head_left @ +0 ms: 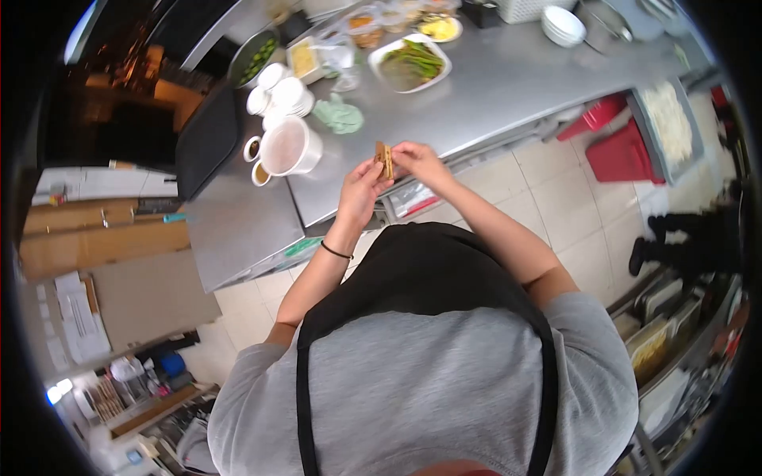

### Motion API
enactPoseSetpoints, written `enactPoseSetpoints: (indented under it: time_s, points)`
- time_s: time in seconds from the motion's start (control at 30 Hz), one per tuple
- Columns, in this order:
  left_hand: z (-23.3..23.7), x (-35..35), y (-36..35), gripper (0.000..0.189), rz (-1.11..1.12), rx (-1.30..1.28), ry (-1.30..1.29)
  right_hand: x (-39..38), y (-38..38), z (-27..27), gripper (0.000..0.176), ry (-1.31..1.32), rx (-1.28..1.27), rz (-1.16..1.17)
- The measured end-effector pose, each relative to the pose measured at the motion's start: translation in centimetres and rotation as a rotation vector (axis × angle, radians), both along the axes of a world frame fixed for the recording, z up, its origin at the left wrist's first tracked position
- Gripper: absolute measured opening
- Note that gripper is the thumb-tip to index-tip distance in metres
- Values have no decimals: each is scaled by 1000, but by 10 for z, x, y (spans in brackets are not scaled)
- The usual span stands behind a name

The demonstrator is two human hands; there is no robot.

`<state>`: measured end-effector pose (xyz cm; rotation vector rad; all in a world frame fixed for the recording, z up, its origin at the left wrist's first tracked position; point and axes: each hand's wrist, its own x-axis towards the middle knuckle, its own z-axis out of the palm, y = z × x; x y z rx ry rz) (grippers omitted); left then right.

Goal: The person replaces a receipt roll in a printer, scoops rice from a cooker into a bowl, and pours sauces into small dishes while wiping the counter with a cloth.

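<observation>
Just past the near edge of the steel counter, my left hand point(363, 190) grips a small brown and yellow box point(384, 161), its fingers and thumb at the box's left and lower side. From the right, my right hand point(421, 164) has its fingers pinched at the box's right side. A white tub point(291, 147) stands on the counter to the left of my hands, and a crumpled green cloth point(339, 115) lies beyond them.
A white dish of green stalks point(409, 63) sits farther back on the counter point(492, 87). White cups point(287, 94) stand behind the tub. Red bins point(623, 151) are on the right. A person's dark legs point(683, 242) show at far right.
</observation>
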<state>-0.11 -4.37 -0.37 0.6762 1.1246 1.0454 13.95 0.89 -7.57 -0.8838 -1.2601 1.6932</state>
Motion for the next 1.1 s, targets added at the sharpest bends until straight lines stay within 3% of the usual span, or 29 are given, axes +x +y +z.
enactPoseSetpoints:
  time_s: [0.07,0.2,0.3,0.47,0.53,0.57,0.67,0.73,0.87,1.0,1.07,1.1]
  points:
    - [-13,30,-7,23,-29,-4,21,19,-28,0,21,202,-197,-36]
    - [-22,89,-15,23,-12,-13,45,70,-60,11,24,305,-296,-162]
    - [-26,129,-23,24,-28,82,204,109,-76,19,25,472,-376,-221]
    - [-27,176,-29,23,-111,128,340,150,-80,-3,30,493,-349,-207]
    - [-26,184,-31,22,-185,198,601,159,-83,-5,30,418,-364,-229]
    - [-27,186,-31,22,-191,202,609,164,-84,-2,30,428,-361,-233]
    - [-40,190,-27,23,-203,269,746,177,-85,0,27,431,-350,-221]
    - [-50,188,-22,24,-207,430,969,182,-83,-2,24,403,-345,-226]
    - [-48,183,-19,26,-115,506,1073,199,-66,-21,22,431,-450,-359]
    - [-31,167,-32,24,-63,387,946,241,-8,-108,15,172,-426,-496]
    - [-22,154,-37,23,-35,204,823,260,37,-184,14,-401,-46,-515]
    - [-19,148,-41,23,-35,205,828,277,41,-173,16,-634,9,-485]
